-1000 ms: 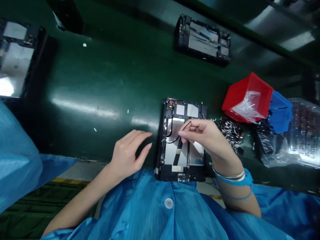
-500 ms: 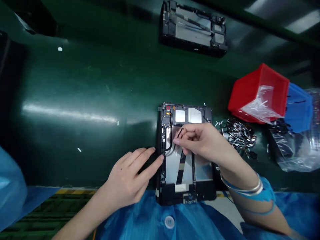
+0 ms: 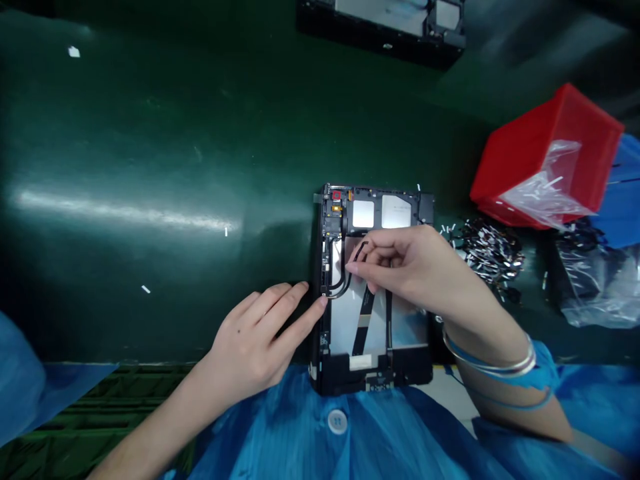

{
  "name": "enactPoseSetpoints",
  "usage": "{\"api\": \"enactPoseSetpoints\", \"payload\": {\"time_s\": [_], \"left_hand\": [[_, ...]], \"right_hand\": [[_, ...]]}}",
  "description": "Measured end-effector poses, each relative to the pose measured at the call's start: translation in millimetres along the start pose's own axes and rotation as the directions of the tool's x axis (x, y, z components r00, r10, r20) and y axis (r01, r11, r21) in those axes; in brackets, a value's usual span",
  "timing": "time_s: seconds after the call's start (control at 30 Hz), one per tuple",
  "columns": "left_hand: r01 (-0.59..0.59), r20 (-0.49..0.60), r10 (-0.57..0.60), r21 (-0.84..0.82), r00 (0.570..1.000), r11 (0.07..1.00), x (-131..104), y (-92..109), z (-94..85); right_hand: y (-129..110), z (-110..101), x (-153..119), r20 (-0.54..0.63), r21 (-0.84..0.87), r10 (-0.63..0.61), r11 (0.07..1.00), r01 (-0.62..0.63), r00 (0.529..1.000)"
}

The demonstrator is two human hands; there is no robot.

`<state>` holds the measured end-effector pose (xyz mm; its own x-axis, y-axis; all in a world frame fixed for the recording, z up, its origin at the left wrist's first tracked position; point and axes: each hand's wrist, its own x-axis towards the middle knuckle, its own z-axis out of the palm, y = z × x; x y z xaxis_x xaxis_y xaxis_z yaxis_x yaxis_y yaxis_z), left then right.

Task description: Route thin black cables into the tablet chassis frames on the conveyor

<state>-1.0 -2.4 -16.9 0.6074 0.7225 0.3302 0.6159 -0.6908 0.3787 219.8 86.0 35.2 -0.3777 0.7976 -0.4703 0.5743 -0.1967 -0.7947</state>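
An opened tablet (image 3: 345,327) with bare inner parts lies in front of me, seemingly on top of a stack. My right hand (image 3: 395,263) is over its middle, thumb and forefinger pinching a thin black flex cable (image 3: 349,281). From the pinch this cable curves down to the tablet's left edge. Fingers stretched out, my left hand (image 3: 270,333) rests beside that edge; its index fingertip touches the edge by the cable's lower end. A wider black ribbon cable (image 3: 363,327) lies across the silvery battery area, its upper part hidden by my right hand.
Right of the tablet is a pile of small flex cables (image 3: 493,250). Behind it are a red bin (image 3: 520,153) with clear film in it, a blue bin (image 3: 625,200) and a clear plastic bag (image 3: 600,287). Another tablet stack (image 3: 380,37) stands at the back.
The view has shifted, so the back stack is partly cut off and the red bin sits farther right. The pinched cable's curve now shows down to the tablet's left edge. Both hands keep nearly the same pose.
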Motion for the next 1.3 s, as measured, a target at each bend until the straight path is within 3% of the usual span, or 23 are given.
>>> {"api": "enactPoseSetpoints", "payload": {"time_s": [0.23, 0.53, 0.7, 0.87, 1.13, 1.3], "left_hand": [[-0.019, -0.036, 0.025, 0.158, 0.999, 0.987, 2, 3, 1.1], [-0.037, -0.020, 0.041, 0.143, 0.999, 0.989, 6, 5, 1.8], [-0.022, 0.000, 0.022, 0.099, 1.000, 0.995, 8, 6, 0.4], [-0.041, 0.096, 0.032, 0.096, 0.995, 0.995, 8, 4, 0.4], [-0.036, 0.113, 0.025, 0.096, 0.993, 0.995, 8, 4, 0.7], [-0.139, 0.163, 0.125, 0.076, 0.979, 0.987, 14, 0, -2.8]], "right_hand": [[-1, 3, -2, -0.085, -0.111, -0.016, 0.994, 0.006, 0.996], [2, 2, -2, -0.096, -0.105, -0.012, 0.994, 0.002, 0.995], [3, 5, 0, -0.133, -0.197, -0.046, 0.980, 0.019, 0.990], [1, 7, -1, -0.169, -0.274, -0.068, 0.962, 0.020, 0.983], [2, 9, -1, -0.195, -0.327, -0.092, 0.945, 0.024, 0.977], [1, 12, -1, -0.205, -0.378, -0.111, 0.926, 0.026, 0.972]]}}
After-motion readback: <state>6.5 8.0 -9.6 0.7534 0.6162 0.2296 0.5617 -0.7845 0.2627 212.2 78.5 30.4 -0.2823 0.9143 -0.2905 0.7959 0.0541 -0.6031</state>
